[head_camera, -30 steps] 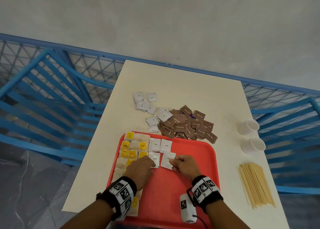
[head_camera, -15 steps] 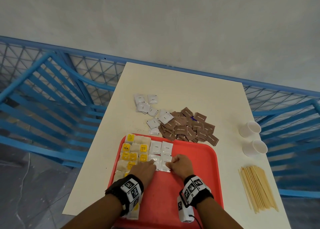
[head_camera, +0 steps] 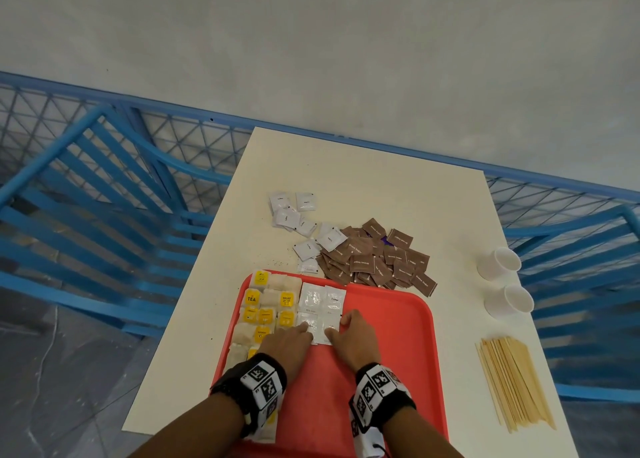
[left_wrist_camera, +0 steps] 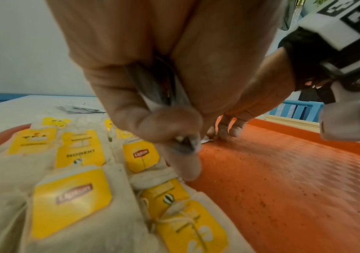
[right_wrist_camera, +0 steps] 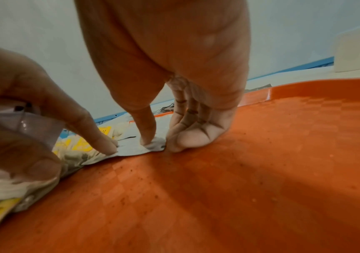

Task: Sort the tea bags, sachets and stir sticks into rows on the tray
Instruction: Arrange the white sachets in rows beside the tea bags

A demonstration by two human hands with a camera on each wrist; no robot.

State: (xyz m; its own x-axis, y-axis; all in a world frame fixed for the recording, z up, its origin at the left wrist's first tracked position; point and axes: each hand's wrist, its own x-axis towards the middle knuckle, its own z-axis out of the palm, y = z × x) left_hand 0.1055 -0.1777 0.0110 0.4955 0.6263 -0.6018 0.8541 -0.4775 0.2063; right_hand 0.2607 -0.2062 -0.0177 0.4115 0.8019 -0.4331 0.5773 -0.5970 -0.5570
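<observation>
On the red tray (head_camera: 391, 353), tea bags (head_camera: 266, 305) with yellow tags fill the left columns, and white sachets (head_camera: 322, 300) lie in two columns beside them. My right hand (head_camera: 349, 333) pinches the near right white sachet (right_wrist_camera: 131, 150), thumb on top, curled fingers (right_wrist_camera: 187, 140) against its right edge. My left hand (head_camera: 301, 333) grips spare white sachets (left_wrist_camera: 164, 89) in its palm, and its index fingertip (right_wrist_camera: 107, 147) touches the near left sachet. Stir sticks (head_camera: 512, 381) lie on the table to the right.
Loose white sachets (head_camera: 294, 215) and a heap of brown sachets (head_camera: 377, 260) lie on the table beyond the tray. Two white paper cups (head_camera: 498, 263) lie on their sides at the right edge. Blue railings surround the table.
My right hand has slid its white sachet left and forward until it lies against the neighbouring one. My left hand has moved forward with it.
</observation>
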